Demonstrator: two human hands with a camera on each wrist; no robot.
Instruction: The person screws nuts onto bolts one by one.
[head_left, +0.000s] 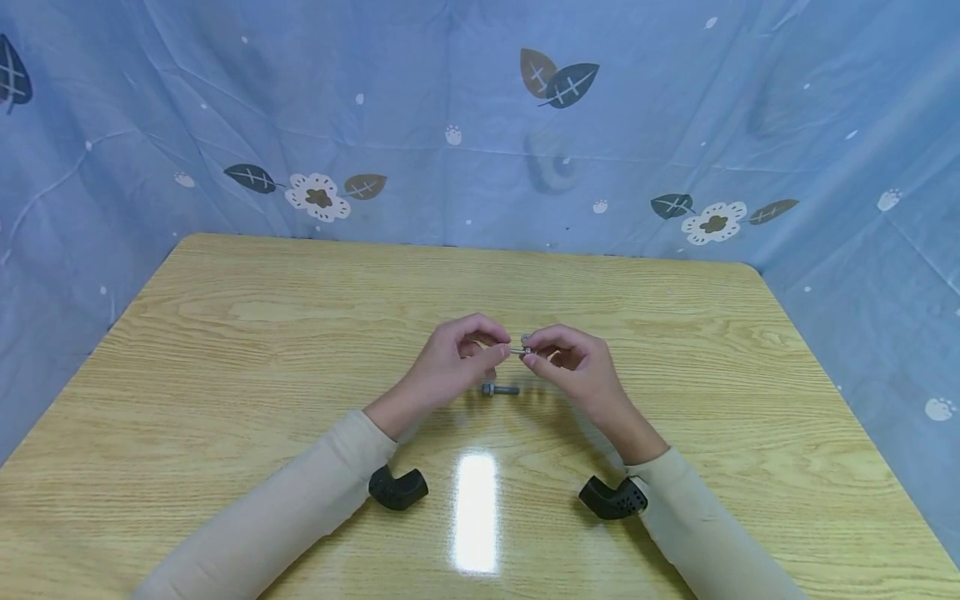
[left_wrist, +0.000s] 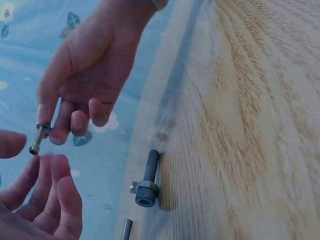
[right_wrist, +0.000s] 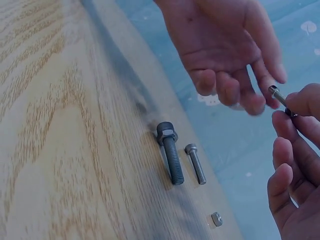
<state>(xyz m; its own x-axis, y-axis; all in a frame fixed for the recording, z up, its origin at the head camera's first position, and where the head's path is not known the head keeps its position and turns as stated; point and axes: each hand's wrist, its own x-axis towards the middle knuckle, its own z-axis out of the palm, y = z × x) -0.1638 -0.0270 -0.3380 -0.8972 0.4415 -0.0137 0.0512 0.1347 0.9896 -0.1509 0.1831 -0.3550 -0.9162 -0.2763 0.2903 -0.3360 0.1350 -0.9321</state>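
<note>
The right hand (head_left: 581, 375) pinches a small bolt (right_wrist: 280, 97) near its nut (right_wrist: 290, 113), between the hands; whether the left hand (head_left: 453, 358) grips its head is unclear. Beneath them on the table (head_left: 300, 317), a large bolt (right_wrist: 173, 159) with its nut (right_wrist: 167, 136) seems finished, while a loose bolt (right_wrist: 196, 164) and loose nut (right_wrist: 216, 219) apparently remain; fingers hide the threading.

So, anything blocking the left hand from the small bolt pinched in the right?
Nothing visible. From the right hand, the pinched bolt points its free end at the left hand; the large bolt lies on the table below, out of the way.
</note>
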